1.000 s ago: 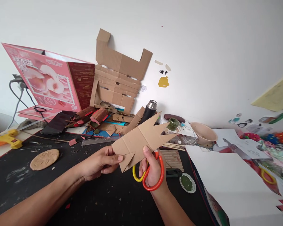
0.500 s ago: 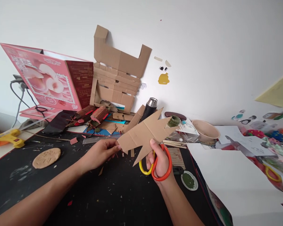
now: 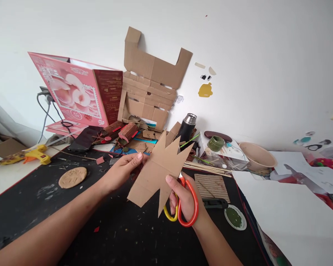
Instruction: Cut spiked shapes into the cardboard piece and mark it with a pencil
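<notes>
A flat piece of brown cardboard (image 3: 155, 173) with pointed, jagged spikes cut along its upper and lower ends is tilted over the black mat (image 3: 119, 236). My right hand (image 3: 187, 199) pinches its lower right part, thumb on the front face. The same hand keeps scissors (image 3: 196, 207) with red and yellow handles hooked in its palm; the cardboard hides most of their blades. At the cardboard's left edge is my left hand (image 3: 122, 171), thumb raised off the sheet and fingers partly hidden behind it, loosely open.
A black thermos (image 3: 185, 127), a green jar (image 3: 215, 143) and a beige bowl (image 3: 256, 157) stand behind. Corrugated cardboard (image 3: 212, 186), a dark cutter (image 3: 215, 203) and a dish of green stuff (image 3: 235, 217) lie right. Left are a clay disc (image 3: 72, 177) and a glue gun (image 3: 37, 155).
The cardboard has turned, its spikes now pointing more upward and its plain end lower left. My left thumb and fingers have come away from its corner. The view has shifted left.
</notes>
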Motion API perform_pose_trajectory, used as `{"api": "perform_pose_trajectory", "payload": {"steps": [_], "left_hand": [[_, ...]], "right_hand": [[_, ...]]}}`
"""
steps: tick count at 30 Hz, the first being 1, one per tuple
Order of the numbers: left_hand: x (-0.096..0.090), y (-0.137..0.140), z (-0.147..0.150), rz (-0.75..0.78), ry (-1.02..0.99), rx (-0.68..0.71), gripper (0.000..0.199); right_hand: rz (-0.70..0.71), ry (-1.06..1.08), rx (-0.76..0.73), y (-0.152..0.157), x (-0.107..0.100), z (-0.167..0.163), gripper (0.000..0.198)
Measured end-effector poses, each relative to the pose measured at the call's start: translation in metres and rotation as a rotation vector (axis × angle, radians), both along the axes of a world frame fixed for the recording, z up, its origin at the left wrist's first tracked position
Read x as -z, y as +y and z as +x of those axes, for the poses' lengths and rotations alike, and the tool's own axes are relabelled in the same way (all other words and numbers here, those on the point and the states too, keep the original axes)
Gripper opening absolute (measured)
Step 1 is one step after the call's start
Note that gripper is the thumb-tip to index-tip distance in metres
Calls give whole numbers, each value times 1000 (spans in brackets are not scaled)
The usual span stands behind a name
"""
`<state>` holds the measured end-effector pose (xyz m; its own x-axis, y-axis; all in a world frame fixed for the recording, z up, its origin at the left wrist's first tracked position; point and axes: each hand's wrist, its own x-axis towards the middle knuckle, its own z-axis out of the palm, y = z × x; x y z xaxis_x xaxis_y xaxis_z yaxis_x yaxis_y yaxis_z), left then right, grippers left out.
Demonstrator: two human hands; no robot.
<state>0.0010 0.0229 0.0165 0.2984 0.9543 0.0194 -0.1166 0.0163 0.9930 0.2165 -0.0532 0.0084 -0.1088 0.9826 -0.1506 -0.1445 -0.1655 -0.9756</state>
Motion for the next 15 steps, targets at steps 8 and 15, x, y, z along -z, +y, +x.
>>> {"api": "perform_pose_trajectory", "payload": {"steps": [8, 15], "left_hand": [[-7, -9, 1, -240, -4, 261, 41], [2, 19, -1, -186, -433, -342, 29]], "right_hand": [[-4, -89, -71, 1, 5, -6, 53], [2, -48, -67, 3, 6, -7, 68]]}}
